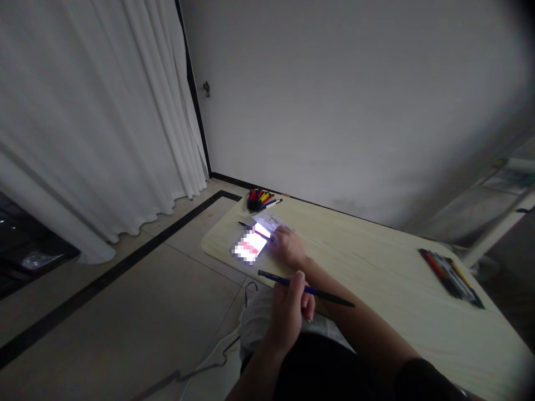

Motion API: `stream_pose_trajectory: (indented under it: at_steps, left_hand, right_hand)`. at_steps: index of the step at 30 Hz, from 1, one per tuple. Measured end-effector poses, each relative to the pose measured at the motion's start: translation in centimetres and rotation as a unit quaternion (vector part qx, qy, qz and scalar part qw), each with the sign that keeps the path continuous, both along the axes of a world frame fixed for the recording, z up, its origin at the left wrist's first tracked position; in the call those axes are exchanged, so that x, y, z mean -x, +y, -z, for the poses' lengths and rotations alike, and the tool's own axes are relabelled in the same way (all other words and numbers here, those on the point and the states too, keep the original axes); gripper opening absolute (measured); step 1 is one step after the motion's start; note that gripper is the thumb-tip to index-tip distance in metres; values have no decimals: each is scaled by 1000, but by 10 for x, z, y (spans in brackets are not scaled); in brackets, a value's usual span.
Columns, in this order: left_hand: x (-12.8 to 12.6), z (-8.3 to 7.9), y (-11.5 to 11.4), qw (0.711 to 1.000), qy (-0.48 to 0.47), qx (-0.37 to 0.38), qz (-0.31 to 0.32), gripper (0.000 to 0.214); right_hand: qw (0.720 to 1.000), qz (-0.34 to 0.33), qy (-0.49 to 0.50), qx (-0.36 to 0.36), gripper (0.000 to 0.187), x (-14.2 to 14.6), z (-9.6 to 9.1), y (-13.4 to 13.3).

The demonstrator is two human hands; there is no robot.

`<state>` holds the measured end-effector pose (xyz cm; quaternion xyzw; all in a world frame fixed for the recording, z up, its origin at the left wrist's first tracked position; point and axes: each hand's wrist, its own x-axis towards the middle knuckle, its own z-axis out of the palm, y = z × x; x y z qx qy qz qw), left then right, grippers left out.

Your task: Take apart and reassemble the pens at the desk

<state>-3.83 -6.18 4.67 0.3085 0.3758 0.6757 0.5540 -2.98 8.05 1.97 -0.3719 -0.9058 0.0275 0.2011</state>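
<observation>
Our L hand [288,303], on the near side of the flat rectangular phone w/ lit white-&-pink screen [252,250], is clamped, thumb vs. fingers, on a slim dark-blue-&-black pen [328,296]. Its long axis runs crosswise: one end nr the phone, the other out R of it. A second slim dark pen [262,234] crosses the phone's screen slantwise, beyond our L grip. Our R hand [288,245], just R of the phone on the pale wood-look table [376,250], is nearer: that pen's R end meets its fingers, but can't tell if they're pinched or apart. Multicolour pen bunch [259,199] sits beyond the phone.
</observation>
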Motion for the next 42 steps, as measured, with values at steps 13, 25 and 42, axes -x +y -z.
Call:
stream_pose_trajectory:
  at_steps: [13,25,42]
  left_hand:
    - [0,-1,-1,1000,6,5,3,46]
    - [1,-4,-3,1000,-17,-21,3,45]
    - [-9,8,23,999,46,11,22,46]
  right_hand:
    - [1000,-6,-22,-13,25,-4,-9,-5]
    - [995,-32,83,-41,36,0,-10,-3]
    - [965,60,240,85,29,-101,-3,-15]
